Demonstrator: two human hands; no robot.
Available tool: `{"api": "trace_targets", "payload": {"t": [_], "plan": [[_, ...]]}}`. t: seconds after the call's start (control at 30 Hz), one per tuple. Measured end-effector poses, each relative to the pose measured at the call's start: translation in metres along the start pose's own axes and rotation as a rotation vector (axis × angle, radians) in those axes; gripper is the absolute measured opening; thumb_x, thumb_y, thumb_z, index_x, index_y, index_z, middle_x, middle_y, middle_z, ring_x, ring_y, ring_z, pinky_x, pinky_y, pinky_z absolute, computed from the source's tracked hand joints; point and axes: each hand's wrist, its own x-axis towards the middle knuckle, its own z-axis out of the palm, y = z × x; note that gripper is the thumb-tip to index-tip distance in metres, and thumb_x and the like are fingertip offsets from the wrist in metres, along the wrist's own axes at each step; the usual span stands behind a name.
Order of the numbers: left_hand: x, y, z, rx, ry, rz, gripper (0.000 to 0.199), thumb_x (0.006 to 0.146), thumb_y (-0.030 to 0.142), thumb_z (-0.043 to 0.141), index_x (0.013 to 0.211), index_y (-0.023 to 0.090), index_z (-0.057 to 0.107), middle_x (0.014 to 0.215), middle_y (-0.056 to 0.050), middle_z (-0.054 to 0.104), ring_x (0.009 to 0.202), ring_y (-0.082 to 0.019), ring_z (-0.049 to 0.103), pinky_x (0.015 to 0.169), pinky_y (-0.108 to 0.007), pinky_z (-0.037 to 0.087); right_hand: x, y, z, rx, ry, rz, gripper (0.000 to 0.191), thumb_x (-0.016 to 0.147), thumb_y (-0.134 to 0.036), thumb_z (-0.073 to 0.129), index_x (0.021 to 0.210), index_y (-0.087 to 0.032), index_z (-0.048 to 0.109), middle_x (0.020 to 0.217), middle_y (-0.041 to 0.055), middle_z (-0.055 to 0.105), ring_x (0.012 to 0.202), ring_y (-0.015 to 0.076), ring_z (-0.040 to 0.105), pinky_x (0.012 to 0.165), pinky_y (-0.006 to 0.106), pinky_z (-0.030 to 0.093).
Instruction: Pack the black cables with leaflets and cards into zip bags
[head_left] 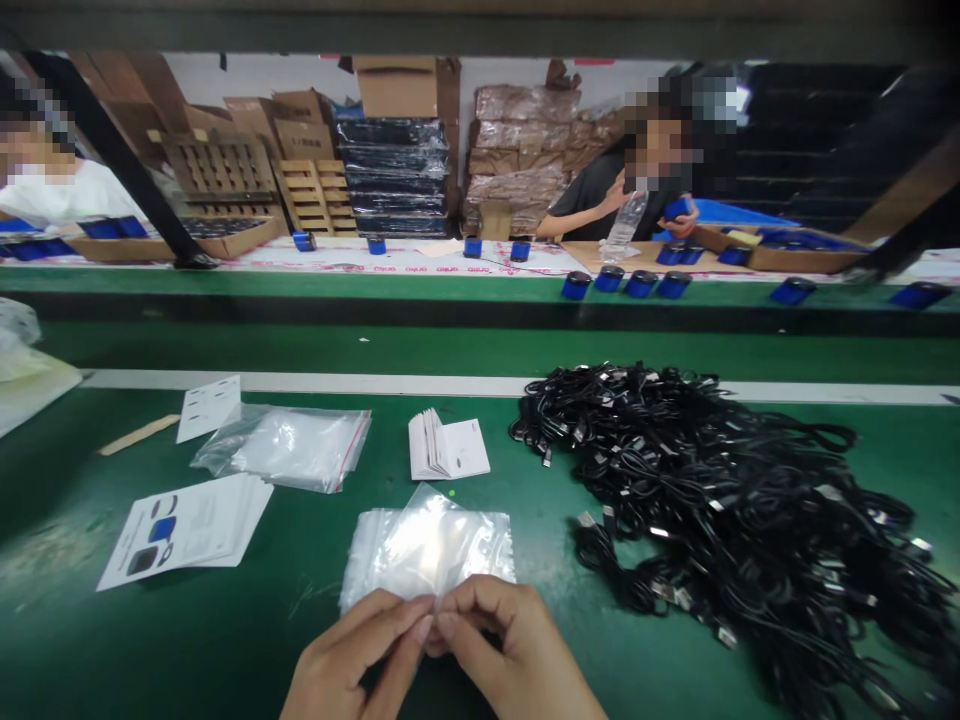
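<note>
My left hand point(360, 655) and my right hand point(510, 645) meet at the bottom middle, each pinching the near edge of a clear plastic bag point(431, 525). Under it lies a stack of similar clear bags point(367, 550). Just beyond stands a small folded stack of white leaflets point(439, 447), partly fanned. To the right spreads a large heap of black USB cables point(675, 480). At the left are printed cards point(187, 530) with pictures of a blue device, and a pile of zip bags point(292, 445) with a red seal line.
A wooden stick point(139, 435) and a white card point(210, 408) lie at the left. Blue cylindrical devices point(641, 285) line the raised green ledge point(337, 285). Across it, a person point(600, 190) handles a blue device near a plastic bottle point(624, 225); another person point(67, 190) is at far left.
</note>
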Motion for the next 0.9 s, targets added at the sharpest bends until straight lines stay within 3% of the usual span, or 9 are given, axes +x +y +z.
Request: {"api": "trace_targets", "payload": {"t": [0.23, 0.37, 0.77, 0.9], "plan": [[-0.001, 0.0, 0.002, -0.022, 0.056, -0.033, 0.024, 0.087, 0.02, 0.055, 0.105, 0.031, 0.067, 0.08, 0.006, 0.069, 0.071, -0.006, 0.069, 0.067, -0.008, 0.053, 0.002, 0.004, 0.001, 0.007, -0.002, -0.024, 0.016, 0.082, -0.022, 0.056, 0.075, -0.014, 0.068, 0.073, 0.009, 0.074, 0.071, 0.0217, 0.071, 0.067, 0.029, 0.054], [-0.001, -0.001, 0.001, 0.011, -0.001, -0.014, 0.023, 0.088, 0.019, 0.055, 0.105, 0.028, 0.067, 0.085, 0.003, 0.071, 0.075, -0.008, 0.069, 0.07, -0.01, 0.054, 0.003, 0.009, 0.001, 0.004, 0.015, -0.041, 0.016, 0.082, -0.022, 0.057, 0.075, -0.014, 0.069, 0.071, 0.0084, 0.074, 0.069, 0.0206, 0.071, 0.065, 0.027, 0.054], [0.0, 0.0, 0.002, 0.0, -0.012, -0.031, 0.021, 0.088, 0.019, 0.053, 0.103, 0.025, 0.067, 0.082, 0.001, 0.07, 0.073, -0.009, 0.069, 0.069, -0.012, 0.054, 0.003, 0.01, 0.001, -0.04, 0.019, -0.051, 0.016, 0.082, -0.021, 0.056, 0.075, -0.015, 0.069, 0.071, 0.0067, 0.074, 0.067, 0.019, 0.07, 0.064, 0.026, 0.053], [0.0, 0.006, 0.007, -0.06, 0.086, -0.065, 0.012, 0.084, 0.024, 0.059, 0.091, 0.026, 0.07, 0.076, 0.004, 0.069, 0.065, -0.008, 0.069, 0.062, -0.01, 0.053, 0.002, 0.01, 0.001, -0.08, -0.001, -0.077, 0.016, 0.08, -0.019, 0.055, 0.075, -0.014, 0.069, 0.07, 0.007, 0.073, 0.065, 0.0191, 0.069, 0.061, 0.025, 0.051]]}}
